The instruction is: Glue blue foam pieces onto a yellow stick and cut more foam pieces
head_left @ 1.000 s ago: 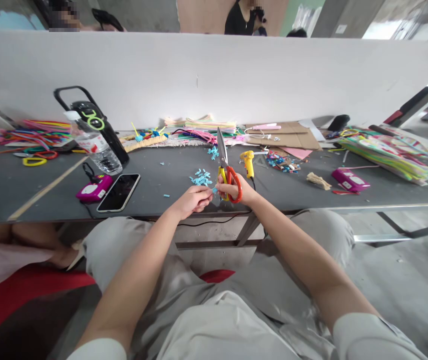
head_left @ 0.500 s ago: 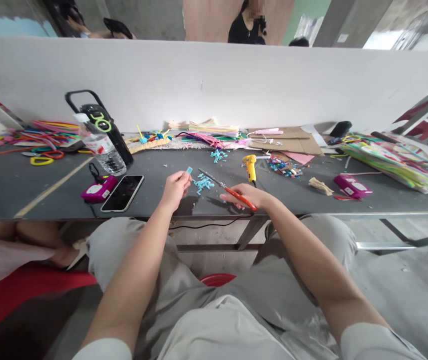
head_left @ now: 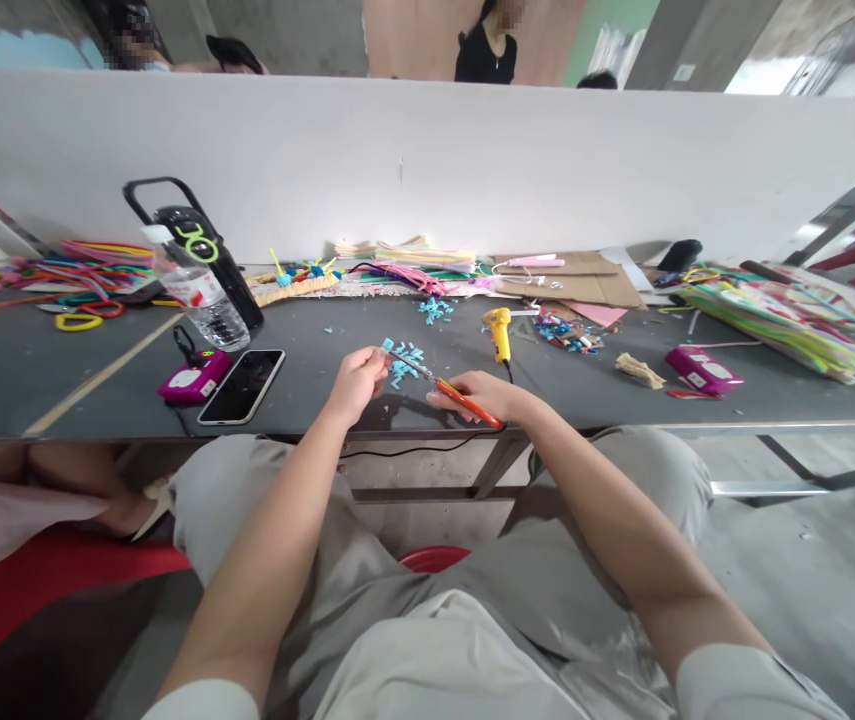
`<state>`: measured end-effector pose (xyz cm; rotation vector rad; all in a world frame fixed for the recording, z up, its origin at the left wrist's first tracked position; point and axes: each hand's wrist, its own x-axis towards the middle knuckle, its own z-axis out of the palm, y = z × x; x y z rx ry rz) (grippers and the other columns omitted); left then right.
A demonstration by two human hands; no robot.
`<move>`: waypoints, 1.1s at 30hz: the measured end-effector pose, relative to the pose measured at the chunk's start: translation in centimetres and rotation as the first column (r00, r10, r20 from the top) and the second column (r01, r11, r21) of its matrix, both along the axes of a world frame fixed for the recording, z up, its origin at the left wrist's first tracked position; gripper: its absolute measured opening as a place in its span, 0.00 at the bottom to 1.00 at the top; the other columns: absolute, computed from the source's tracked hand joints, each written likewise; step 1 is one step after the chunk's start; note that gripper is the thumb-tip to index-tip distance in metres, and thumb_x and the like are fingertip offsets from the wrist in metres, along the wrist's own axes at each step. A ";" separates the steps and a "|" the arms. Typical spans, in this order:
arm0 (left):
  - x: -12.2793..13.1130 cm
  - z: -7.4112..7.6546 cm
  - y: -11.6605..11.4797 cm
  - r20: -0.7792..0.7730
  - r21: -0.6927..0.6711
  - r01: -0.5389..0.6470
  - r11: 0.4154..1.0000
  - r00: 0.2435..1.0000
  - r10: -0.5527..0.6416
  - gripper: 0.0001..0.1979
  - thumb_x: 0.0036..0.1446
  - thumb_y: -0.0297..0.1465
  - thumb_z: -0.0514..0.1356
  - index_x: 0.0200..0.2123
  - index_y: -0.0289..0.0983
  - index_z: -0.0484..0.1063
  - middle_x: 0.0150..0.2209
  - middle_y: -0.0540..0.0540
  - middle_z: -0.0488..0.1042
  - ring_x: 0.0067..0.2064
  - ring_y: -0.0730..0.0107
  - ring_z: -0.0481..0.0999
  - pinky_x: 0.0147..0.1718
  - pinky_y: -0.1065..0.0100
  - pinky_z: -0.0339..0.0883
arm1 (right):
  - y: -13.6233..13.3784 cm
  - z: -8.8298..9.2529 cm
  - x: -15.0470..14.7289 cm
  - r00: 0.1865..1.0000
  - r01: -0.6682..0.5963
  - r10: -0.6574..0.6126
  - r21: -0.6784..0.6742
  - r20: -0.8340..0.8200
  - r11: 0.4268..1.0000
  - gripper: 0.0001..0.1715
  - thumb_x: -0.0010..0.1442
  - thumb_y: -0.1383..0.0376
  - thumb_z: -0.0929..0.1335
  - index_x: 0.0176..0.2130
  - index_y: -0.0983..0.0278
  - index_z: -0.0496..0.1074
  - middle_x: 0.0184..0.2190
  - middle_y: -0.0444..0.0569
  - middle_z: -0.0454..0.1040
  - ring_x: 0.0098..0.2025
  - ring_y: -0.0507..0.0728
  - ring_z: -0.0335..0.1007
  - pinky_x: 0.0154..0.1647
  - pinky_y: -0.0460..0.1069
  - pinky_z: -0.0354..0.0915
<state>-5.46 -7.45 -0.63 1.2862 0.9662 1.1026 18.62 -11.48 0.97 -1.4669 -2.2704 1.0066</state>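
Between the fingertips of my left hand (head_left: pixel 358 383) is a small light-blue piece (head_left: pixel 387 345), its material too small to make out. My right hand (head_left: pixel 478 394) is wrapped round the orange-red handles of a pair of scissors (head_left: pixel 464 402). The blades point left and their tips are at the blue piece. Under and beside the blades lies a loose pile of small light-blue cuttings (head_left: pixel 406 368) on the dark table. A second group of blue bits (head_left: pixel 436 311) lies farther back.
A yellow hot glue gun (head_left: pixel 500 335) stands right of the cuttings. On the left are a phone (head_left: pixel 242 387), a purple box (head_left: pixel 194 378), a water bottle (head_left: pixel 209 305) and a black flask (head_left: pixel 236 270). Pipe cleaners (head_left: pixel 779 325) and another purple box (head_left: pixel 704 371) lie right. A white partition (head_left: pixel 547 170) rises behind.
My right hand has moved slightly left, bringing the scissor tips to the blue piece. My left hand has shifted a little to the right and holds the piece lower.
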 end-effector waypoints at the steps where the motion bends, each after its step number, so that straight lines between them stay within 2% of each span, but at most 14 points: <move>1: 0.1 0.1 -0.1 -0.008 -0.013 0.012 1.000 1.000 -0.012 0.14 0.61 0.40 0.60 0.30 0.37 0.65 0.18 0.59 0.48 0.17 0.81 0.46 0.17 0.74 0.42 | 0.0 -0.1 0.0 1.000 0.002 -0.002 0.005 0.003 1.000 0.34 0.56 0.35 0.65 0.24 0.62 0.65 0.21 0.43 0.70 0.24 0.52 0.62 0.28 0.47 0.54; 12: 0.0 0.4 -0.3 -0.039 -0.078 0.095 0.992 0.994 -0.098 0.14 0.59 0.41 0.61 0.31 0.37 0.65 0.20 0.57 0.53 0.18 0.81 0.49 0.19 0.74 0.43 | -0.2 0.3 -0.1 0.999 0.018 -0.020 0.030 0.047 0.999 0.34 0.57 0.36 0.65 0.24 0.62 0.65 0.22 0.45 0.71 0.25 0.53 0.64 0.29 0.47 0.55; 18: 0.1 0.0 0.0 -0.180 0.023 -0.005 1.000 0.984 0.009 0.14 0.63 0.41 0.58 0.32 0.36 0.67 0.20 0.56 0.57 0.18 0.79 0.52 0.19 0.74 0.46 | -0.3 0.2 -0.5 0.986 0.054 -0.070 0.107 0.151 0.993 0.34 0.56 0.34 0.65 0.25 0.61 0.66 0.24 0.46 0.72 0.26 0.54 0.63 0.28 0.48 0.52; 22: 0.1 -0.1 0.0 -0.235 0.094 -0.027 0.995 0.971 0.049 0.15 0.62 0.43 0.59 0.32 0.36 0.69 0.19 0.55 0.59 0.20 0.77 0.55 0.20 0.74 0.48 | -0.5 0.1 -0.8 0.976 0.068 -0.093 0.127 0.198 0.990 0.33 0.57 0.34 0.65 0.26 0.61 0.69 0.26 0.48 0.73 0.27 0.55 0.65 0.29 0.48 0.51; 27: 0.1 0.0 -0.2 -0.219 0.086 -0.019 0.996 0.975 0.038 0.16 0.62 0.43 0.59 0.31 0.35 0.70 0.18 0.56 0.57 0.19 0.78 0.54 0.19 0.74 0.47 | -0.6 0.0 -0.9 0.976 0.051 -0.081 0.151 0.200 0.987 0.33 0.58 0.35 0.64 0.27 0.61 0.70 0.26 0.47 0.73 0.27 0.55 0.65 0.29 0.48 0.51; 33: 0.1 0.2 -0.2 -0.157 0.006 0.016 1.000 0.987 -0.014 0.13 0.63 0.38 0.58 0.30 0.35 0.68 0.20 0.55 0.56 0.17 0.81 0.53 0.18 0.75 0.45 | -0.5 -0.3 -1.0 0.975 0.026 -0.063 0.172 0.211 0.985 0.33 0.58 0.35 0.64 0.27 0.61 0.70 0.26 0.49 0.73 0.27 0.56 0.65 0.29 0.49 0.50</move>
